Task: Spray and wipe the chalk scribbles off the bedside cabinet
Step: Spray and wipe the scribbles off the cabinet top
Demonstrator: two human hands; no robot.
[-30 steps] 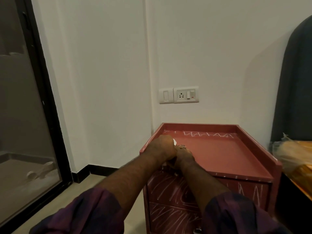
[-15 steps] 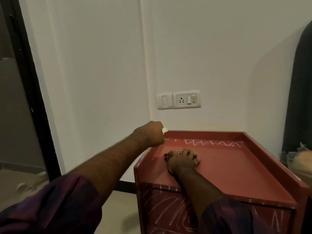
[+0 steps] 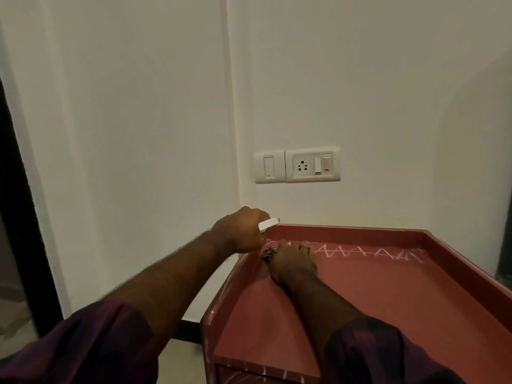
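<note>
The red bedside cabinet (image 3: 388, 306) fills the lower right, its top rimmed like a tray. White chalk zigzags (image 3: 365, 252) run along the back of the top, and more chalk marks show on the drawer front at the bottom edge. My left hand (image 3: 238, 231) grips a white spray bottle, of which only the nozzle (image 3: 268, 224) shows, pointing right over the cabinet's back left corner. My right hand (image 3: 293, 261) lies on the top near that corner, holding a dark patterned cloth (image 3: 268, 253) pressed to the surface.
A white wall stands close behind the cabinet, with a switch and socket plate (image 3: 297, 166) above it. A dark door frame (image 3: 19, 217) runs down the left. Pale floor and a black skirting show left of the cabinet.
The view has risen and closed in on the cabinet top. My left hand lifted the bottle to the back left corner. My right hand slid with the cloth from the front edge toward the back zigzags.
</note>
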